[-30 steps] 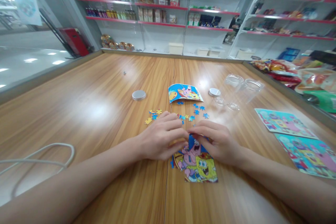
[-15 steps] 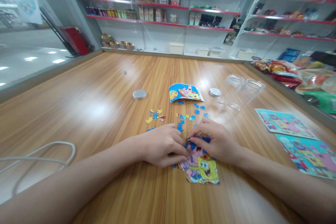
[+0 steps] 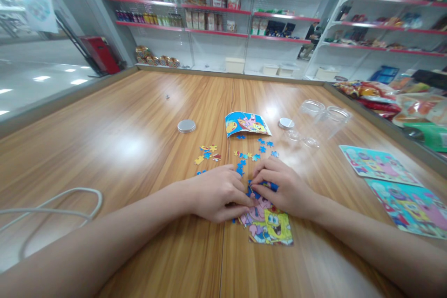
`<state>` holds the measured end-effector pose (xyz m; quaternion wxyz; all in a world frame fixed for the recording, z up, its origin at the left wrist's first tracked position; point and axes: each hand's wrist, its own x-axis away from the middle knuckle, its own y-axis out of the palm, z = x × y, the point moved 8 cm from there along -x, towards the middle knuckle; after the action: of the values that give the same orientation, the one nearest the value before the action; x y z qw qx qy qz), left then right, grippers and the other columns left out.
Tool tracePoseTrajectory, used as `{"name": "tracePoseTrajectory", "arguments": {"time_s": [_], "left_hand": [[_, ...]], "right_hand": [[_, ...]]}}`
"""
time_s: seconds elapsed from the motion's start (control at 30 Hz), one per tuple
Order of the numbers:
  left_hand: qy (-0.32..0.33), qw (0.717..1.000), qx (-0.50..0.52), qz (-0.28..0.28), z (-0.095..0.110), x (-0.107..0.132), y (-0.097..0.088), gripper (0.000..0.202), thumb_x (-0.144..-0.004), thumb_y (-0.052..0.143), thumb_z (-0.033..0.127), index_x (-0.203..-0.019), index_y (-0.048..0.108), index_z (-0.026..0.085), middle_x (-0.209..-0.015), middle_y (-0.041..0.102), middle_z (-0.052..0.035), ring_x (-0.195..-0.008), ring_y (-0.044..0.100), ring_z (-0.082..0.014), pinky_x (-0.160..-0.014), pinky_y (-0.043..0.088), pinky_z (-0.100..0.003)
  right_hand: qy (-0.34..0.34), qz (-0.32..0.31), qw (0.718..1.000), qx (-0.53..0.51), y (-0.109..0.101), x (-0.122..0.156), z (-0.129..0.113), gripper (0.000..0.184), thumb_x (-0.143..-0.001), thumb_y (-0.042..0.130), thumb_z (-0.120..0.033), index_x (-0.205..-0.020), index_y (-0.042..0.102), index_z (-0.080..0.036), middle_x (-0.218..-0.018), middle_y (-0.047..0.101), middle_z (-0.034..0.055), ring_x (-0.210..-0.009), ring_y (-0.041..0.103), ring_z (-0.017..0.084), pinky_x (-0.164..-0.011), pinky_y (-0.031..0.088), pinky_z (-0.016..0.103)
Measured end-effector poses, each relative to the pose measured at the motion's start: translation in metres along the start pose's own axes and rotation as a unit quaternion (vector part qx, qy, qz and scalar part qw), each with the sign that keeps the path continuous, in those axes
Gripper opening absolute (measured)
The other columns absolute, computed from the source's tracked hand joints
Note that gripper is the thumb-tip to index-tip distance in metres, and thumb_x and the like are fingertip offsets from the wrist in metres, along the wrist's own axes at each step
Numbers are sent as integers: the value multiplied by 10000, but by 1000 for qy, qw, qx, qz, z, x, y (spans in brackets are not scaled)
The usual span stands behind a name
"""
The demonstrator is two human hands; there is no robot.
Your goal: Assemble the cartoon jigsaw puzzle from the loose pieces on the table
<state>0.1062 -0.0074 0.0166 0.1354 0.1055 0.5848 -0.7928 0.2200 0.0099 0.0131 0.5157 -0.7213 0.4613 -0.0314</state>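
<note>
A partly joined jigsaw puzzle (image 3: 275,227) with a yellow square cartoon face and a pink figure lies flat on the table in front of me. My left hand (image 3: 223,194) is closed at its left side, thumb and index finger pressed on that edge. At the puzzle's upper edge, my right hand (image 3: 284,188) pinches a puzzle piece (image 3: 250,187), mostly hidden by the fingertips. Loose blue pieces (image 3: 240,165) lie just beyond my hands, and a yellow and red group (image 3: 199,160) sits farther left. Behind them stands a curved picture card (image 3: 247,123).
Two clear jars (image 3: 335,118) lie toward the right, with a silver lid (image 3: 286,123) beside them. Another lid (image 3: 186,125) rests left of the card. Two picture sheets (image 3: 382,163) overlap at right. A white cable (image 3: 94,191) loops at left. Snack bags (image 3: 373,95) border the table.
Both hands stay at the puzzle. My right fingertips have shifted slightly at its upper edge, and the small light spot between them no longer shows. The view moved a little.
</note>
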Motion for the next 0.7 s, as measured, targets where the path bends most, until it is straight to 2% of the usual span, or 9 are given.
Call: {"name": "tracePoseTrajectory", "arguments": {"time_s": [0.07,0.13,0.33,0.4,0.53,0.6,0.7], "left_hand": [[0,1000,-1,2,0,0,0,186,-969,565,254,-923,737,200,-724,728,-41,-686,666,-182,-665,395,-353],[-3,1000,-3,1,0,0,0,195,-970,561,256,-906,737,201,-718,725,-43,-690,666,-182,-659,396,-348],[-3,1000,-1,-1,-2,1,2,219,-974,573,260,-1109,734,197,-755,745,-50,-701,677,-187,-685,429,-347],[-4,1000,6,-2,-2,1,2,208,-974,573,256,-1084,739,194,-776,752,-54,-719,683,-188,-690,435,-346],[-6,1000,31,1,-2,0,0,175,-960,573,237,-999,733,179,-804,750,-61,-740,673,-189,-694,442,-347],[-7,998,51,44,-6,3,-9,188,-955,558,214,-1032,720,161,-773,732,-66,-711,645,-185,-679,442,-344],[-20,990,45,134,-16,11,-26,214,-933,528,179,-1017,724,153,-673,658,-57,-623,547,-175,-618,401,-341]], "right_hand": [[-23,9,1000,7,-1,1,-3,64,-912,633,-164,-903,686,-197,-949,648,61,-899,583,205,-799,487,376],[-38,29,999,13,-5,3,-6,163,-909,581,-109,-995,682,-204,-978,643,71,-923,591,213,-806,508,385],[-92,143,984,49,-34,10,-28,421,-844,494,6,-1193,605,-202,-1163,621,130,-1101,618,245,-900,556,411],[-120,115,984,66,-31,10,-33,428,-837,483,5,-1198,610,-187,-1174,645,137,-1094,639,245,-891,569,406],[-144,-59,986,56,-2,10,-28,310,-838,476,-26,-1005,684,-184,-1039,728,68,-862,705,178,-720,595,308],[-133,-71,987,47,1,11,-22,303,-841,476,-29,-986,694,-181,-1043,739,52,-839,715,164,-695,596,286],[-147,-45,987,53,-2,14,-22,288,-849,487,-41,-995,696,-175,-1047,743,54,-825,719,162,-675,592,279]]}}
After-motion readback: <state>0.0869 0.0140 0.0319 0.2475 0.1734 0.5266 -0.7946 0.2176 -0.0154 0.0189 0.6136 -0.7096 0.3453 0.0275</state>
